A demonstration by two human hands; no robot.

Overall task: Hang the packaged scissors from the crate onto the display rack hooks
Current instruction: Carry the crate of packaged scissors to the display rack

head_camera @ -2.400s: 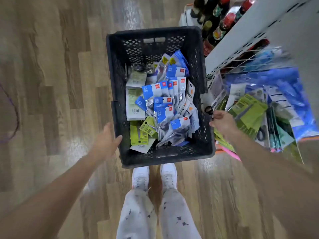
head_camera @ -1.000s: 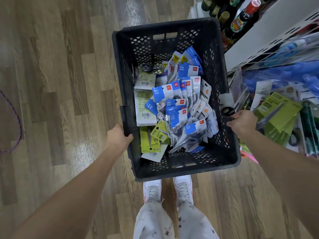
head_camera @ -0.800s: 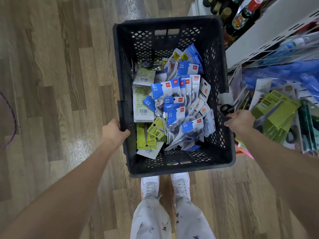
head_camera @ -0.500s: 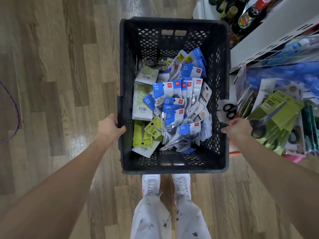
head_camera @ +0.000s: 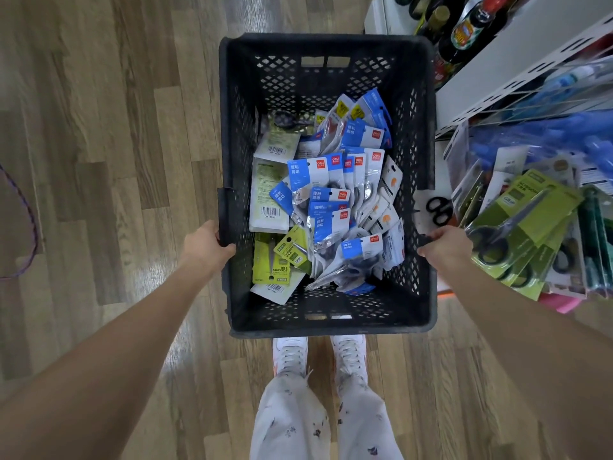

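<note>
Two hands are holding the crate (head_camera: 326,58): your left hand (head_camera: 207,245) is gripping the left rim, thumb hooked inside, and your right hand (head_camera: 446,247) is curling over the right rim. The crate is sitting on the floor (head_camera: 99,127), just ahead of your shoes (head_camera: 320,355).

The packs (head_camera: 331,200) are lying in a loose heap across the crate's middle and right side, blue-headed ones overlapping, green ones (head_camera: 275,260) along the left wall.

As I judge it, you are setting the crate in place beside the rack (head_camera: 517,71). Keep it square and close to the rack, but leave room for your feet. Then free one hand and lift a top pack by its header, so the hang hole is leading toward a hook.

The rack on the right is already carrying green packs (head_camera: 527,224) fanning out over the crate's right edge; these could be snagging your right arm. Bottles (head_camera: 464,28) are standing beyond the far right corner, so avoid pushing the crate further forward. A cord (head_camera: 28,214) is lying at the floor's left edge.
</note>
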